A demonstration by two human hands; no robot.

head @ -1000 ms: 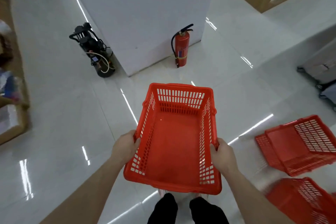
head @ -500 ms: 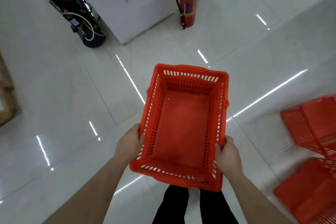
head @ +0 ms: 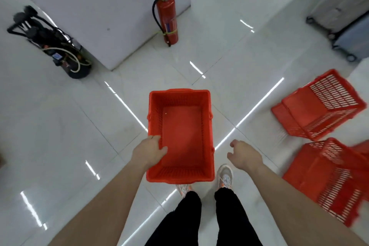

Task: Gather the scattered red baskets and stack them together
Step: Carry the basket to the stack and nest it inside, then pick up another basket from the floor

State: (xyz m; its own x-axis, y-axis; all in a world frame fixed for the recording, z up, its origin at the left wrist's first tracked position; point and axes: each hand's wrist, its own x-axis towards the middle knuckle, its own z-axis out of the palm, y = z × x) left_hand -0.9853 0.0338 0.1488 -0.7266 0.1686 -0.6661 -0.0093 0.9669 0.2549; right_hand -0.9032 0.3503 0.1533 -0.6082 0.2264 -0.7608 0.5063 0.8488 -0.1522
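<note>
A red plastic basket stands upright on the white tiled floor just in front of my feet. My left hand grips its left rim near the closer corner, thumb inside the wall. My right hand hovers to the right of the basket, fingers loosely curled, holding nothing. Two more red baskets lie tipped on their sides at the right: one farther away, one closer to me, with the edge of another red piece behind it.
A red fire extinguisher stands against a white pillar. A black machine with hoses sits left of the pillar. Wheeled suitcases stand at the far right. My shoes are right behind the basket.
The basket went down from both hands onto the floor. My right hand has let go of its right rim and moved off to the right; my left hand still holds the left rim.
</note>
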